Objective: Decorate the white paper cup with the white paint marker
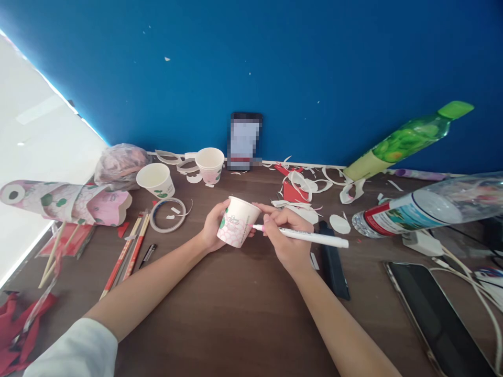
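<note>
The person's left hand (214,230) is curled round a printed paper cup (236,225), held tilted near the centre of the frame over the dark table (220,324). The right hand (293,238), just right of it, grips a white marker (322,239) whose pink tip points at the cup's right side; whether the tip touches cannot be told. Left of centre lies a roll of tape (167,230), with two upright cups (210,170) behind it. Paper scraps (340,224) are strewn right of centre, beside a dark, long case (335,267). Farther out, a propped phone (245,139) stands at upper centre, a green-capped bottle (404,141) leans at upper right, stacked cups (78,203) lie at the left edge, and a black phone (440,319) rests at lower right.
</note>
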The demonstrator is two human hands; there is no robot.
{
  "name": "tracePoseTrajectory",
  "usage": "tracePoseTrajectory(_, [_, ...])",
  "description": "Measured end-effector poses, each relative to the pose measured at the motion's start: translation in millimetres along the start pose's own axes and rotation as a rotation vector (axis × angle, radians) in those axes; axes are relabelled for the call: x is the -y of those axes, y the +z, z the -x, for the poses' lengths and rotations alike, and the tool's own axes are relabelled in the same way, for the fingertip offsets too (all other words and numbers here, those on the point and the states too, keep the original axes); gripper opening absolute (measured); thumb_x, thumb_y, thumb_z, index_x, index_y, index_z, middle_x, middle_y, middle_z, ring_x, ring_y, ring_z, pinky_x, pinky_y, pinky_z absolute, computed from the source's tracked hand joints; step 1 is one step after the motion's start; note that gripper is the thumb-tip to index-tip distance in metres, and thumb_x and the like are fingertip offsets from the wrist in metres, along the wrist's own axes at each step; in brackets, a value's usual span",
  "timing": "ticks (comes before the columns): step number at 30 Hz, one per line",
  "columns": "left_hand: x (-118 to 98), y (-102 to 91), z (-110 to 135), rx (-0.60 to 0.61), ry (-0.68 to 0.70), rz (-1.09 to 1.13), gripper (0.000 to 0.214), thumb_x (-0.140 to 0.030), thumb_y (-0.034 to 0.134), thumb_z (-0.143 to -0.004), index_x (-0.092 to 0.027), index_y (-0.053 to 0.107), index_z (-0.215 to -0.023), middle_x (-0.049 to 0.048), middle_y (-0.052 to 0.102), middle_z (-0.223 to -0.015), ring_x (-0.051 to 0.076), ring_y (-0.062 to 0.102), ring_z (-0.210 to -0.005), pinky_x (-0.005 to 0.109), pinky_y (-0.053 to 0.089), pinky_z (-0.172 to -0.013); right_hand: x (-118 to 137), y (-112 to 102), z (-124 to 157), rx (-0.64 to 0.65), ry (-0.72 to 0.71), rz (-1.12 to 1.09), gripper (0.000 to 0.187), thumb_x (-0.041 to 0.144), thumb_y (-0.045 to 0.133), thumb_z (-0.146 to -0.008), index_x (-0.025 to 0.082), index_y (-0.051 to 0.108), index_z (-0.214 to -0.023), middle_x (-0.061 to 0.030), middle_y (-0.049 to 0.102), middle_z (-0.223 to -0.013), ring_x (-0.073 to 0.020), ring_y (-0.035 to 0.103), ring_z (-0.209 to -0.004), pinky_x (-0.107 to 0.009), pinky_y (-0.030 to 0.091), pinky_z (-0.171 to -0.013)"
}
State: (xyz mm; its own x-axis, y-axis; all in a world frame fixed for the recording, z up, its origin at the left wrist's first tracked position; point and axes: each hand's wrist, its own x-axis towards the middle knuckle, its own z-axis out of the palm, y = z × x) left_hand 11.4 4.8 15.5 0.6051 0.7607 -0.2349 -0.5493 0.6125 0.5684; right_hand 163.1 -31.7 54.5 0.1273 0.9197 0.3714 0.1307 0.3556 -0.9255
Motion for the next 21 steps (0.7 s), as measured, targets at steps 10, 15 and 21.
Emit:
tracePoseTrajectory(10, [1.2,-3.5,-1.9,-0.001,-0.007,0.052,0.055,-0.051,0.047,-0.083,-0.005,0.064,-0.107,0.0147,0.071,-0.084,0.024,0.067,-0.066,0.041,0.054,-0.071,-0.7,-1.3,0.1,0.029,0.002,0.026,0.034,0.017,0.060,-0.079,0.025,0.041,-0.051,0.0016,0.064,-0.048,-0.0287,0.073,-0.096,-0.040,0.055,-0.079])
tracePoseTrajectory(15, [0.5,-4.0,-0.5,0.024,-0.038,0.046,0.060,-0.058,0.047,-0.083,-0.004,0.065,-0.101,0.0156,0.071,-0.080,0.024,0.068,-0.068,0.038,0.054,-0.072,-1.3,-1.7,-0.3,0.002,0.023,-0.095,0.035,0.028,0.063,-0.082,0.023,0.045,-0.053,0.0039,0.057,-0.045,-0.0287,0.074,-0.092,-0.041,0.057,-0.081])
tracePoseTrajectory(21, [-0.2,-3.2,2.5,0.048,-0.052,0.042,0.055,-0.056,0.048,-0.084,-0.007,0.065,-0.103,0.0168,0.073,-0.088,0.026,0.070,-0.077,0.040,0.052,-0.083,0.7,-0.9,-1.3,-0.016,0.009,-0.159,0.030,0.035,0.070,-0.079,0.023,0.051,-0.059,0.0047,0.061,-0.049,-0.0271,0.075,-0.090,-0.043,0.058,-0.086])
